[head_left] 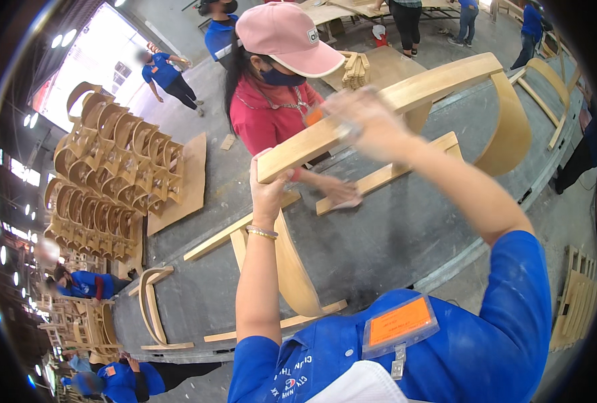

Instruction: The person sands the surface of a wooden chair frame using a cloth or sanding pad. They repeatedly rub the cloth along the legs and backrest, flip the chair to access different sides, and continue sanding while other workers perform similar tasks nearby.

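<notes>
A pale wooden chair-like frame is tilted up above the table, with a long straight bar and a curved bentwood panel at its far right end. My left hand is closed round the bar's near left end, the thumb underneath. On the bar's upper side, near its middle, lies my right hand, smeared by motion. Something small and greyish shows at its fingers, too blurred to name. Across the table, a co-worker's hand presses a pale pad on a lower wooden bar.
The dark grey table curves around me. On it lie another bentwood frame and a smaller one to the left, and one at far right. A co-worker in a pink cap stands opposite. Stacked curved wooden parts rise behind.
</notes>
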Tool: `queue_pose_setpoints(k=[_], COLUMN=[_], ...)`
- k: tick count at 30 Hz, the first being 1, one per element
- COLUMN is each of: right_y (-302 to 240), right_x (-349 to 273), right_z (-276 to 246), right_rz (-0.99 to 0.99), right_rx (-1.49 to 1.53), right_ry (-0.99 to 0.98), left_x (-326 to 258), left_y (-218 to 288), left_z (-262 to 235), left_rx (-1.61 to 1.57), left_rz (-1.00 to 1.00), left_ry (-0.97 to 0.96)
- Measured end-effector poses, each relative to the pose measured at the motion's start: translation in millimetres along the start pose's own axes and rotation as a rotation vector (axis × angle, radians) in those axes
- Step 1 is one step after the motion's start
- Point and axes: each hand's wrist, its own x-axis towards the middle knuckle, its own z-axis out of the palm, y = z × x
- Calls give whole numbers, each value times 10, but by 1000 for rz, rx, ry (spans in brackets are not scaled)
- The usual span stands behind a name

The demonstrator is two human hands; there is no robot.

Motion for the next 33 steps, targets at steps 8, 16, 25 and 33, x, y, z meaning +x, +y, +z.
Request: queue_pose_setpoints(k=[8,16,25,33], right_y=[-1185,476,-567,-1194], right_x=[953,-39,409,768], right_z=[732,-450,298,589], right_rz=[-150,197,-82,-146], right_rx=[236,36,-4,87], right_ry=[-270,-236,-64,-132], left_x=[-39,-149,-160,-82], left_y=[-1,139,-125,-231], left_z=[-44,153,113,-105], left_rx=[-35,30,-10,492], left_rz=[-106,-10,44,108], left_ry=[84,9,6,-29])
